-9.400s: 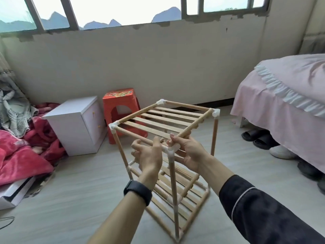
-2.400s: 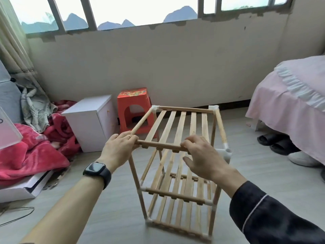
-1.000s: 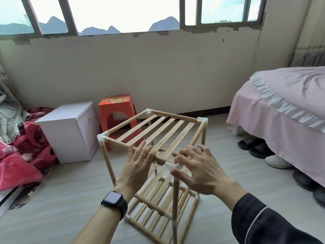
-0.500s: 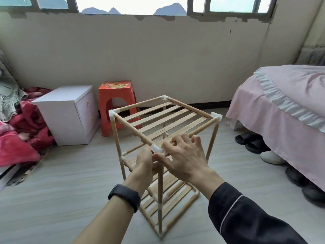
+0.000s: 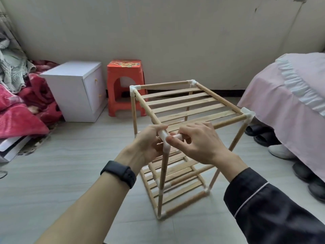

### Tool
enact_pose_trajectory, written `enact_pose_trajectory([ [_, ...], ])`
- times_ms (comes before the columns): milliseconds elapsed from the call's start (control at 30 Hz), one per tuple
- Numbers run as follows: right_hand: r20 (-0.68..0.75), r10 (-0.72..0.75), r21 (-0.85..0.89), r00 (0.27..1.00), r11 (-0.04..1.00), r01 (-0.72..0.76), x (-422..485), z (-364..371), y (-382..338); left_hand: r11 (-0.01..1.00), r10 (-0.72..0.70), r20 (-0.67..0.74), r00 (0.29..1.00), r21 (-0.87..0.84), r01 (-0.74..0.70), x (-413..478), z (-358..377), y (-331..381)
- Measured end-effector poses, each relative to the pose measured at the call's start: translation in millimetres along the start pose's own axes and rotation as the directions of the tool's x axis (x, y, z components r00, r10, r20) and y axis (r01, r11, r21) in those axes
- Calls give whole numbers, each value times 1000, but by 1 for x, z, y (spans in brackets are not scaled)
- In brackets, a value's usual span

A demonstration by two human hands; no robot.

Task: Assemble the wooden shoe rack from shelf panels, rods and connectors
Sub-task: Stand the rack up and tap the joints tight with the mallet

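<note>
Your right hand point(image 5: 198, 143) is clenched on the white plastic corner connector point(image 5: 165, 136) at the near top corner of the pale slatted wooden shoe rack point(image 5: 184, 103), with the thumb tip on its face and the fingers curled over its sideways socket. Your left hand point(image 5: 149, 143) wraps round the round wooden side rail point(image 5: 146, 108) right where it enters that same connector. A black smartwatch point(image 5: 119, 173) sits on the left wrist.

The rack stands upright on the grey plank floor point(image 5: 61, 164). The top shelf is in place, lower shelves show beneath it, and white connectors are visible at the other three top corners. You look to be at the closing step, seating this last corner. Next, press the connector squarely down onto the upright wooden rod point(image 5: 162, 173) and inward onto the round wooden front rail point(image 5: 228, 122). Brace the frame so it does not rack sideways. Whether the joints are fully home is hidden by your fingers.

Left of the rack, against the wall, stands a white box-shaped cabinet point(image 5: 75, 88). An orange-red plastic stool point(image 5: 125, 85) stands just behind the rack's far left corner. Crumpled red blankets point(image 5: 21, 117) lie further left. To the right of the rack is a bed under a pink frilled cover point(image 5: 290, 95), with dark and white shoes point(image 5: 279, 150) beneath its edge.

The stool's top carries a printed pattern, but no words can be read on it. No brand or label shows on the rack, cabinet or watch.
</note>
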State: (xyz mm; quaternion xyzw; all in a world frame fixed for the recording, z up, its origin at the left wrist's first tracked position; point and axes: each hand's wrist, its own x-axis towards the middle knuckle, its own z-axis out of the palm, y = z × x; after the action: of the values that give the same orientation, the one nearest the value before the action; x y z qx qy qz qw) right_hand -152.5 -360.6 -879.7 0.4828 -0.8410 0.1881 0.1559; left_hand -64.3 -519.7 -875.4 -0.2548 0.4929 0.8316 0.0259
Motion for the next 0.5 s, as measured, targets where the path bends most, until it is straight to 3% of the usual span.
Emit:
enact_pose_trajectory([
  [233,2,29,8,1000,1000,-29,1,4,-15,995,93,-162,982,-13,-97,11,-6,5],
  [400,2,35,-49,999,998,-35,5,9,-27,984,135,-163,977,-94,-151,17,-11,19],
  [500,0,38,-67,999,997,-38,5,10,-30,979,152,-261,953,-94,-182,18,-14,26],
])
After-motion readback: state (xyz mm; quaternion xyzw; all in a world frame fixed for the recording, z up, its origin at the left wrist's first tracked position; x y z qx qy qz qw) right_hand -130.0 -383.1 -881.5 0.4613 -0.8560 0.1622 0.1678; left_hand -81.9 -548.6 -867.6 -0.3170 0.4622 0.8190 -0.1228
